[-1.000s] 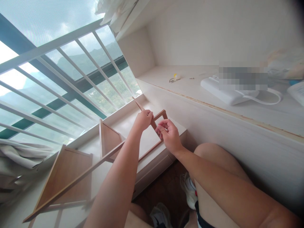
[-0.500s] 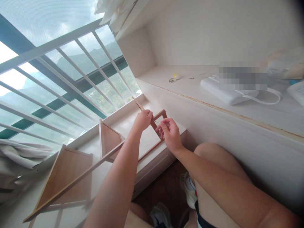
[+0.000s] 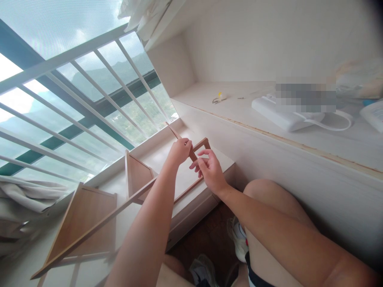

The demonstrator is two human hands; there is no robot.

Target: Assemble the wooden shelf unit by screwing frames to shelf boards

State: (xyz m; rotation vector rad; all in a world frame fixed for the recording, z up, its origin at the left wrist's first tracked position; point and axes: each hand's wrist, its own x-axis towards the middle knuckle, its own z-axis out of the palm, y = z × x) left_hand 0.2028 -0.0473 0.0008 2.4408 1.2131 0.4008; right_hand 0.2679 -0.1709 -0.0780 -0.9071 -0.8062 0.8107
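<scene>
My left hand [image 3: 181, 150] is closed around a bar of the brown wooden frame [image 3: 206, 144], near a corner joint. Just right of it, my right hand [image 3: 212, 169] hovers at the same joint, fingers loosely curved and spread, with thumb and index finger apart. No tool shows clearly between the right fingers; part of the joint is hidden behind them. The frame's long rail [image 3: 98, 227] runs down to the lower left beneath my left forearm. Two wooden panels, a larger one [image 3: 86, 219] and a smaller one [image 3: 139, 175], stand along it.
The frame lies on a white window ledge [image 3: 103, 185] beside a barred window [image 3: 83, 83]. On the white shelf [image 3: 239, 111] at right are small metal pieces [image 3: 218, 99], a screw-like piece [image 3: 241, 98] and a white device with a cable [image 3: 284, 113]. My knees are below.
The right fingers have spread and shifted slightly down and left; the thin metal rod seen between them earlier no longer shows clearly. My left hand keeps its hold on the frame.
</scene>
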